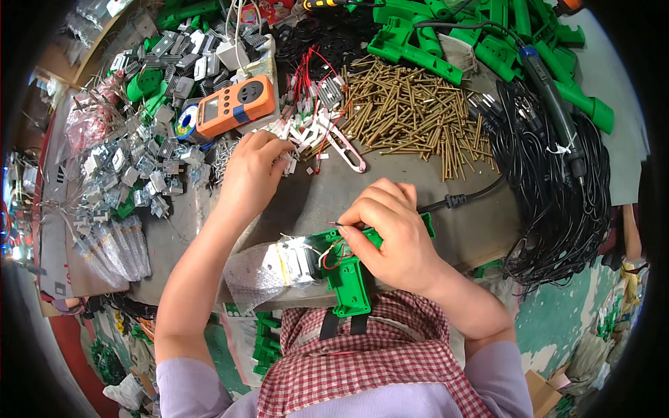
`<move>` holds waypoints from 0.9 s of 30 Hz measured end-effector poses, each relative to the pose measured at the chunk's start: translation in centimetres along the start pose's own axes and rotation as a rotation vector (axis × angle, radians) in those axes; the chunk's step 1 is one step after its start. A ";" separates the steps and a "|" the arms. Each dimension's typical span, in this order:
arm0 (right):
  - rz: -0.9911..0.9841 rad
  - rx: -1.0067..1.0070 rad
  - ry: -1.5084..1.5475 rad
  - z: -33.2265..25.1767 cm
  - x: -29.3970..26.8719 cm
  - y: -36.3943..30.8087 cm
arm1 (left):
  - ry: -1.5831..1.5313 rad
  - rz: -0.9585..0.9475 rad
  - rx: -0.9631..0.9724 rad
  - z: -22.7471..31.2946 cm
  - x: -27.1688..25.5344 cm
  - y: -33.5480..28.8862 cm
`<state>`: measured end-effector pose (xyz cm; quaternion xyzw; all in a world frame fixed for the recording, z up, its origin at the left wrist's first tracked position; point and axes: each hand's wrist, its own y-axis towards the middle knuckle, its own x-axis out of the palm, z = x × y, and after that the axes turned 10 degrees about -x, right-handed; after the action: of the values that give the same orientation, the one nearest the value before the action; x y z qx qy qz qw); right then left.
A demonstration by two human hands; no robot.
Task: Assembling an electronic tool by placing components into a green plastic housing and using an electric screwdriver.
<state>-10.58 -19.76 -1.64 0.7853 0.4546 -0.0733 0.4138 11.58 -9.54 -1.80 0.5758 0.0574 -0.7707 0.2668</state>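
Note:
My right hand [390, 226] is closed over a green plastic housing half [350, 287], its thumb and forefinger pinching the end of a thin wire [334, 223]. The housing lies at the table's near edge, with red and white wires inside. Against its left end rests a shiny metal part [301, 259] partly covered by bubble wrap [244, 277]. Further off to the left, my left hand [252, 171] has its fingers curled together beside the small screws [221, 161] and the white plastic pieces [296, 132]. Whatever may be between those fingertips is hidden.
An orange meter [235, 106] stands beyond my left hand, with a solder reel [187, 122] next to it. Brass-coloured screws [418, 111] are heaped at the far middle. A soldering iron [550, 90] rests above coiled black cables [557, 202] on the right. Green housings [418, 49] fill the back.

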 end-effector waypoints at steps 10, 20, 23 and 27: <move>-0.007 0.019 -0.006 0.1 0.1 0.0 | -0.013 0.172 0.112 -0.9 0.5 -0.5; -0.027 0.129 0.012 -0.2 -0.3 0.1 | -0.539 -0.194 -0.330 3.9 -2.5 -2.7; -0.011 0.156 0.050 -0.2 -0.3 0.1 | -0.778 -0.368 -0.368 5.3 -3.5 -3.4; 0.015 0.164 0.096 -0.2 -0.1 0.0 | -1.079 -0.465 -0.388 4.7 -3.3 -3.6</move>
<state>-10.71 -19.67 -1.48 0.8226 0.4604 -0.0695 0.3263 6.52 -7.22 1.97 0.0183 0.1774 -0.9668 0.1832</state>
